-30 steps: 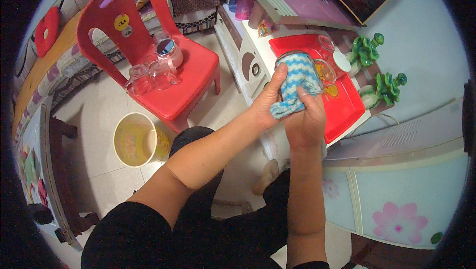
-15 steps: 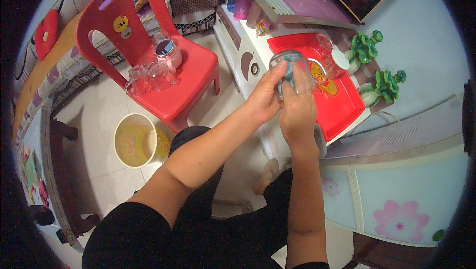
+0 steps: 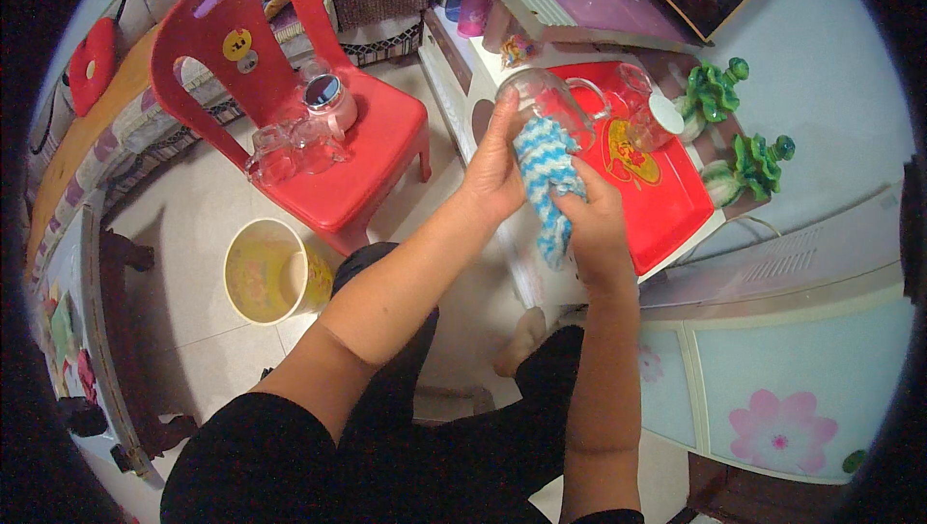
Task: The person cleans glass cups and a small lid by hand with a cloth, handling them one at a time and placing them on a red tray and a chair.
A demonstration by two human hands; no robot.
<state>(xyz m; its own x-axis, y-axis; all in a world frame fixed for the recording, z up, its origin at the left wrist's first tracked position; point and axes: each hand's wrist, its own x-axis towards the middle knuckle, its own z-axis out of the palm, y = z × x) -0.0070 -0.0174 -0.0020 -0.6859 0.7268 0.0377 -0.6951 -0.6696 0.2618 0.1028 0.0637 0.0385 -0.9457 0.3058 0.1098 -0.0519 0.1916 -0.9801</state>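
A clear glass mug (image 3: pixel 552 99) with a handle is in my left hand (image 3: pixel 496 171), which grips it on its left side above the edge of a red tray (image 3: pixel 666 226). My right hand (image 3: pixel 599 220) is closed on a blue-and-white striped cloth (image 3: pixel 547 176). The cloth lies against the mug's near end, with its lower end hanging between my hands. On the tray's far right stand more clear glassware and a glass jar with a white lid (image 3: pixel 663 116).
To the left, a red plastic chair (image 3: pixel 372 128) bears several glass mugs (image 3: pixel 290 149) and a pink mug (image 3: pixel 330 99). A yellowish bucket (image 3: pixel 275 273) stands on the floor. Green leaf-shaped ornaments (image 3: pixel 753 171) line the wall beyond the tray. A pink bottle (image 3: pixel 474 10) stands at the back.
The cloth, mostly inside the glass before, is now outside it in full view. My right hand has drawn back toward me and slightly right; the mug's handle now shows.
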